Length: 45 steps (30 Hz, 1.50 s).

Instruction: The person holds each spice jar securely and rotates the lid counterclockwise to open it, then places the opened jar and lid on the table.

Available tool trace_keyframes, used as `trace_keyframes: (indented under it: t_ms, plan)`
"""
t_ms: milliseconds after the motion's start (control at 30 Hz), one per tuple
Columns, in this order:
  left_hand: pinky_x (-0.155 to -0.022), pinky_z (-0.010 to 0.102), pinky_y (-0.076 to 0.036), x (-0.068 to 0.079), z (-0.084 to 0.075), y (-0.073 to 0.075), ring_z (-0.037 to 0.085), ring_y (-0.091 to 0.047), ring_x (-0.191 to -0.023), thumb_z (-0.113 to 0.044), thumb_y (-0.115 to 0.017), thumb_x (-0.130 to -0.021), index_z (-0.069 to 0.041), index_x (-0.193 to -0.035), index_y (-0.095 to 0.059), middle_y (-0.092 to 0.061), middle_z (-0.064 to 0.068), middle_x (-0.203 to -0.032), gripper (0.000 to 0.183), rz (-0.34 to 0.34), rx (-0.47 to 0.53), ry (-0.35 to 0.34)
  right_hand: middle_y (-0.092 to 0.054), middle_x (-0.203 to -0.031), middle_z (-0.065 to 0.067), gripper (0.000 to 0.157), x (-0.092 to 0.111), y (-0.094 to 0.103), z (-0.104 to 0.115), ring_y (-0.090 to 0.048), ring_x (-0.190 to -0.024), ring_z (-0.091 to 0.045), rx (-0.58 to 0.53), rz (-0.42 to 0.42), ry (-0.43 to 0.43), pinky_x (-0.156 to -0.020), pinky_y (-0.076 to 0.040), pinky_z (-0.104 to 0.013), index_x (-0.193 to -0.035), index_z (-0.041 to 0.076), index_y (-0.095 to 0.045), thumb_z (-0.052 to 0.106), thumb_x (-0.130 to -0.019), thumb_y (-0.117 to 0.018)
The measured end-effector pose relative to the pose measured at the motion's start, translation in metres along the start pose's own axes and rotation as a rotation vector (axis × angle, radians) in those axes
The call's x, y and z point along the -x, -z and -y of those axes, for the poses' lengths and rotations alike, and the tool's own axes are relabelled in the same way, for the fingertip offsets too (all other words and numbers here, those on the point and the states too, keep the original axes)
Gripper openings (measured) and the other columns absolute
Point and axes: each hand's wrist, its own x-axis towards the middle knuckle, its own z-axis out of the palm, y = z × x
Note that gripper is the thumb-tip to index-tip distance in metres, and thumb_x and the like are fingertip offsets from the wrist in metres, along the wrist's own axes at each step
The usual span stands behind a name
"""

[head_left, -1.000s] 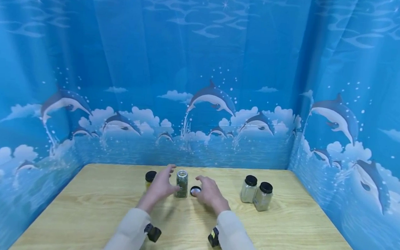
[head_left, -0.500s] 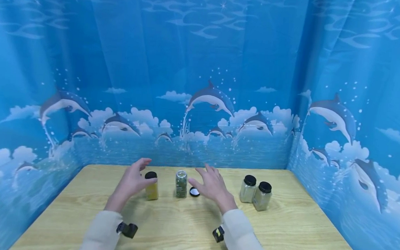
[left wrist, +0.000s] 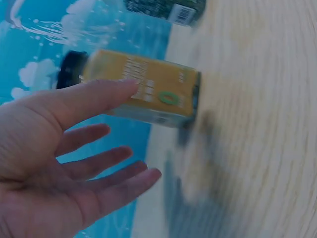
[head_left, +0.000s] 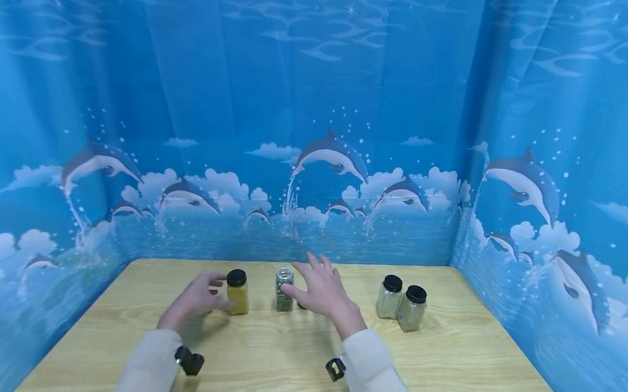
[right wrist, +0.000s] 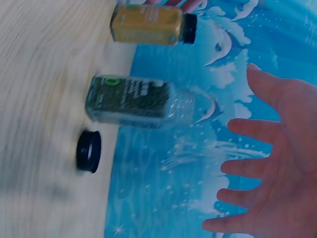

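A spice jar with a yellow label and black lid (head_left: 238, 299) stands upright on the table, left of centre. My left hand (head_left: 198, 297) is at its left side; in the left wrist view the thumb overlaps the label while the other fingers are spread apart, not wrapped round it. To the right stands an uncapped glass jar of dried green herbs (right wrist: 131, 100), its mouth bare. Its black lid (right wrist: 89, 151) lies beside it, mostly hidden behind my right hand in the head view. My right hand (head_left: 321, 289), fingers spread, hovers by the herb jar and holds nothing.
Two clear jars with black lids, one a little behind (head_left: 390, 298) and one in front (head_left: 412, 310), stand close together at the right of the wooden table (head_left: 293, 362). A blue dolphin-print curtain (head_left: 320, 100) surrounds its back and sides.
My left hand has moved left, away from the herb jar, and lowered to the yellow-label jar's left side. My right hand has opened wider and now covers most of the loose lid.
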Motion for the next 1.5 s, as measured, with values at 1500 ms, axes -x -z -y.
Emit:
trace_keyframes:
  t_ms: [1500]
  plan:
    - [-0.080, 0.039, -0.056, 0.002, 0.005, -0.044, 0.023, -0.065, -0.091, -0.001, -0.085, -0.058, -0.008, -0.110, -0.059, -0.062, 0.014, -0.104, 0.058, -0.062, 0.182, -0.111, -0.024, -0.157, -0.012, 0.060, 0.014, 0.002, 0.016, -0.012, -0.146, -0.042, 0.003, 0.019, 0.049, -0.111, -0.017, -0.069, -0.142, 0.027, -0.044, 0.052, -0.090, -0.056]
